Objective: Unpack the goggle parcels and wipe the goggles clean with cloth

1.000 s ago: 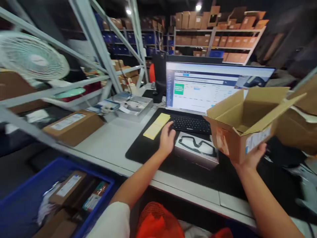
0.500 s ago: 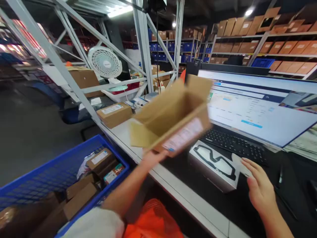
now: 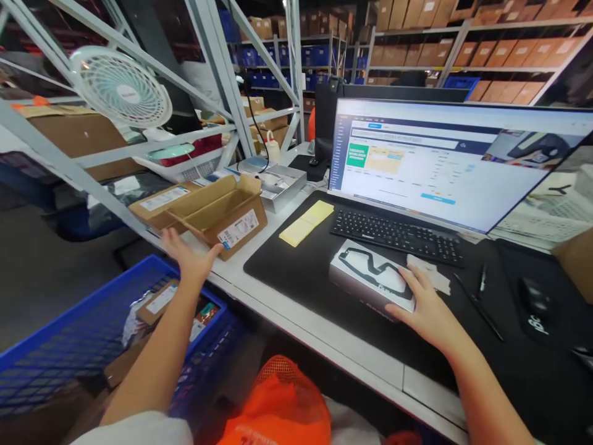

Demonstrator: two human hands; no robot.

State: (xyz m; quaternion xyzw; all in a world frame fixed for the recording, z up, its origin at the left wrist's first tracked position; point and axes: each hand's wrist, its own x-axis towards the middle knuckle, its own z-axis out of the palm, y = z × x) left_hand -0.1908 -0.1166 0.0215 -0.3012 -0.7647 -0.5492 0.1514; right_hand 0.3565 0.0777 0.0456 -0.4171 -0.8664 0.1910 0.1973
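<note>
An open brown cardboard box (image 3: 227,225) with a printed label on its side stands on the left part of the desk, its flaps up. Beside it is my left hand (image 3: 192,256), fingers spread, the thumb tip at the box's near corner; it holds nothing. On the black desk mat lies a white and grey product box (image 3: 365,275) with a dark looped outline printed on its top. My right hand (image 3: 424,303) grips the right end of this box, thumb on the near side and fingers over the top. A crumpled pale paper (image 3: 433,275) lies just behind that hand.
A keyboard (image 3: 398,235) and monitor (image 3: 417,161) stand behind. Yellow slips (image 3: 306,222) lie on the mat (image 3: 278,266); pens (image 3: 479,309) and a mouse (image 3: 535,296) are rightward. A blue basket (image 3: 106,309) holds parcels below left. A closed carton (image 3: 160,201) borders the open box.
The open cardboard box has gone from my left hand's hold in the air down onto the desk at left, and that hand has let go. My right hand has moved onto the product box.
</note>
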